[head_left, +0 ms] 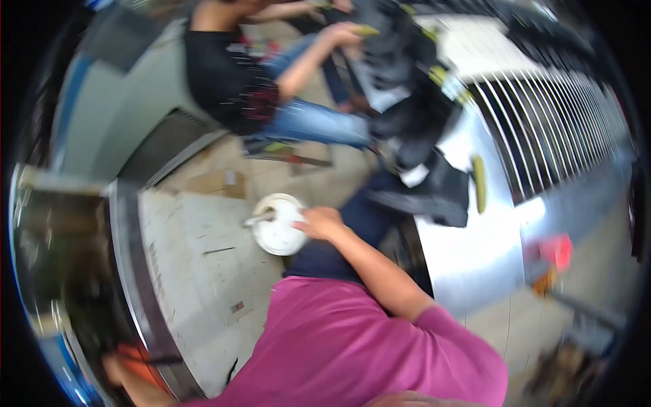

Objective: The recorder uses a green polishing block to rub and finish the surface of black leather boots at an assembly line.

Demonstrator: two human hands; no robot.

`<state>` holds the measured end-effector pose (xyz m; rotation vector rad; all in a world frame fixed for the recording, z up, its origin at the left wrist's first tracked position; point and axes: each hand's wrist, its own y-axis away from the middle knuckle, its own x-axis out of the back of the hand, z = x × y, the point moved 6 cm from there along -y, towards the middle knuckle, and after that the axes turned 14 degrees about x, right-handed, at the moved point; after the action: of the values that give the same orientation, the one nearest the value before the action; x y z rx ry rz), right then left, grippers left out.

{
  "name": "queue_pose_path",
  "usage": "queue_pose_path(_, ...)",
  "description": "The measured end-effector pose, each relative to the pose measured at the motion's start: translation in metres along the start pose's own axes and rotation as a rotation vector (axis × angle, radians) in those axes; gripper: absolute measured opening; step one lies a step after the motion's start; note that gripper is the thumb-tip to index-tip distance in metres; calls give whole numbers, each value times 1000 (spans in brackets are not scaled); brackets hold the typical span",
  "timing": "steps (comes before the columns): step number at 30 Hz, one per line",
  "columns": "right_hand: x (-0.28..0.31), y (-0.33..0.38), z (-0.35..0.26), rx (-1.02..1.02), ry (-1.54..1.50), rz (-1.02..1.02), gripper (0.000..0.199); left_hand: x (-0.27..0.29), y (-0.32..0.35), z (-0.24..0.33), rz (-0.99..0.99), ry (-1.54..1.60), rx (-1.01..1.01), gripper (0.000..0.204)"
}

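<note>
A round white tub [277, 234] with a lid-like top is left of centre, and a pale brush-like handle sticks out from a dark opening in it. My right hand [320, 224] is closed at the tub's right edge, fingers over the rim. Far out at the lower left, my left hand [116, 371] is smeared by motion beside an orange thing [135, 359]; its fingers cannot be made out. Black boots [434, 193] stand in a row on the metal bench [468, 264] to my right, the nearest just beyond my right forearm.
A co-worker in a black shirt [224, 81] sits ahead, a hand on a yellow-green item by the boots. A barred conveyor [549, 129] runs at the right, near a red object [557, 251]. A pale panel [196, 271] and a cardboard piece [217, 183] lie left.
</note>
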<state>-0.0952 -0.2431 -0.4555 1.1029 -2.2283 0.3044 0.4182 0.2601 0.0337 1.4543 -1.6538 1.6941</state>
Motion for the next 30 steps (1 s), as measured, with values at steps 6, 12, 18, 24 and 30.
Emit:
queue_pose_path(6, 28, 18, 35, -130, -101, 92, 59, -19, 41, 205, -195, -3, -672, 65)
queue_pose_path(12, 1, 13, 38, -137, 2, 0, 57, -14, 21, 143, -358, 0, -609, 85)
queue_pose_path(18, 19, 34, 33, -102, -88, 56, 68, -45, -12, 122, -488, -143, -188, 103)
queue_pose_path(24, 16, 30, 26, -80, -100, 64, 67, 18, 126, 160, 542, 249, -65, 47)
queue_pose_path(30, 28, 35, 21, -101, -100, 131, 62, 77, 343, 268, 408, 1546, -460, 37)
